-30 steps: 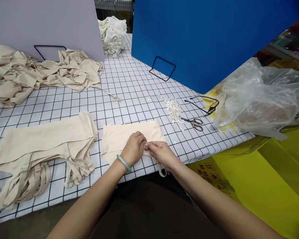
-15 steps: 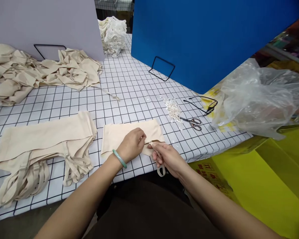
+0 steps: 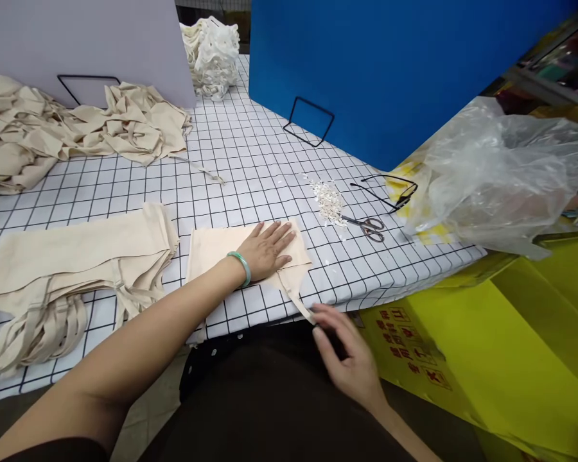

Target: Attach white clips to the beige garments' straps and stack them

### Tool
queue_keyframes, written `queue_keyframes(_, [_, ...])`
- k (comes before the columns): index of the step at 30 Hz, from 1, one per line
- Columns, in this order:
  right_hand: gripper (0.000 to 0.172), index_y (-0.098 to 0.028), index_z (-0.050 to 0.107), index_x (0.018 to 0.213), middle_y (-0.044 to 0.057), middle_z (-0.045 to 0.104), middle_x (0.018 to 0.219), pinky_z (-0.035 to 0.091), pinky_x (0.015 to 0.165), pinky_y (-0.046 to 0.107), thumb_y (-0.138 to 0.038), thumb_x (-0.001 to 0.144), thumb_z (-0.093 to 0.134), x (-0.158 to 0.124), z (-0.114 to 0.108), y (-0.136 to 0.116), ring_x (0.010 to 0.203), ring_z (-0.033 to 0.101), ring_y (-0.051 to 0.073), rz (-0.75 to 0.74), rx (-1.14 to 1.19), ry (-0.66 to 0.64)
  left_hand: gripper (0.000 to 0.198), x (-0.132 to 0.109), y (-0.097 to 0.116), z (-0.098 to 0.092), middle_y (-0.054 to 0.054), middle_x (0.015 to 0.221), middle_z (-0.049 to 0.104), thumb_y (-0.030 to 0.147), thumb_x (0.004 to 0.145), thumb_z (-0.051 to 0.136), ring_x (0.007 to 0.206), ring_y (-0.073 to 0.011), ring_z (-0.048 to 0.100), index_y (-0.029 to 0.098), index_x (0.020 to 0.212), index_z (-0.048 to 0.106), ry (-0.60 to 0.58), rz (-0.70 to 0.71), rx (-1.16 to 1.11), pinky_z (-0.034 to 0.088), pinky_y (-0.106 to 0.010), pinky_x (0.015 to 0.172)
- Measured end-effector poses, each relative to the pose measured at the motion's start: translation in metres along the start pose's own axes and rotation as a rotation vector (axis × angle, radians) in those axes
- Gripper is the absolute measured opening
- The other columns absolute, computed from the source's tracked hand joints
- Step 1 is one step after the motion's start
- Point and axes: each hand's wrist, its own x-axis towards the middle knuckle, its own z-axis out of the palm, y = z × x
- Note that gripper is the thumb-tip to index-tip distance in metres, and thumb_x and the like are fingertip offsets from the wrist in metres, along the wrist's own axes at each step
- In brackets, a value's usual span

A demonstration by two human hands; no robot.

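A folded cream cloth garment [image 3: 212,247] lies at the front of the table, with a narrow strap [image 3: 297,303] running from it toward the table edge. My left hand [image 3: 266,251], a green bangle on its wrist, rests flat on the cloth with the fingers spread. At the table's front edge, my right hand [image 3: 344,353] has the strap's lower end between thumb and fingers. To the left is a stack of similar folded cream garments [image 3: 77,247], their looped straps hanging toward the front edge.
Scissors [image 3: 370,226] lie beside a heap of small white scraps [image 3: 327,202] and black glasses [image 3: 390,192]. A cream cloth pile [image 3: 125,128] sits at back left. Blue [image 3: 366,70] and pale [image 3: 87,38] panels stand behind. Clear plastic [image 3: 501,173] and a yellow box [image 3: 510,340] are right.
My left hand has gone from closed fingers at the cloth to lying flat on it. My right hand has moved down and right, drawing the strap out straight. The view has shifted slightly.
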Motion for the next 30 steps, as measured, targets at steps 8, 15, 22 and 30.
queue_keyframes(8, [0.058, -0.024, 0.017, 0.158, 0.006, 0.019, 0.165, 0.015, 0.120, 0.056, -0.039, 0.103, 0.026, 0.167, 0.016, -0.020, 0.153, 0.006, 0.027, -0.408, -0.582, -0.069, 0.053, -0.032, -0.011, -0.022, -0.012, 0.158, 0.033, 0.036, 0.099, 0.042, 0.150, -0.0301, 0.021, 0.015, 0.148, 0.039, 0.140, -0.156, 0.079, 0.015, -0.056, 0.121])
queue_keyframes(15, [0.072, -0.019, 0.007, 0.159, 0.009, 0.005, 0.167, 0.002, 0.119, 0.063, -0.054, 0.100, 0.026, 0.190, 0.043, 0.010, 0.152, -0.001, 0.033, -0.352, -0.743, -0.334, 0.020, -0.168, 0.024, -0.052, -0.009, 0.097, 0.067, 0.028, 0.098, 0.046, 0.094, -0.0196, 0.064, 0.016, 0.103, 0.061, 0.561, -0.407, -0.069, 0.054, -0.033, 0.081])
queue_keyframes(22, [0.046, -0.020, 0.046, 0.144, 0.009, 0.047, 0.152, 0.018, 0.121, 0.056, -0.029, 0.099, 0.043, 0.109, 0.079, -0.061, 0.149, 0.024, 0.027, -0.921, -0.411, -0.507, 0.013, -0.232, 0.095, 0.025, -0.003, 0.078, 0.058, 0.029, 0.091, 0.059, 0.073, -0.0192, 0.058, 0.020, 0.083, 0.054, 0.492, -0.750, 0.164, 0.045, -0.030, 0.064])
queue_keyframes(30, [0.036, -0.014, 0.058, 0.125, 0.015, 0.061, 0.134, 0.035, 0.111, 0.051, -0.018, 0.091, 0.049, 0.051, 0.105, -0.055, 0.134, 0.045, 0.031, -0.911, -0.321, -0.429, 0.013, -0.224, 0.104, 0.016, -0.003, 0.079, 0.056, 0.011, 0.088, 0.052, 0.079, -0.0178, 0.054, 0.019, 0.078, 0.051, 0.675, -0.713, -0.122, 0.048, -0.031, 0.073])
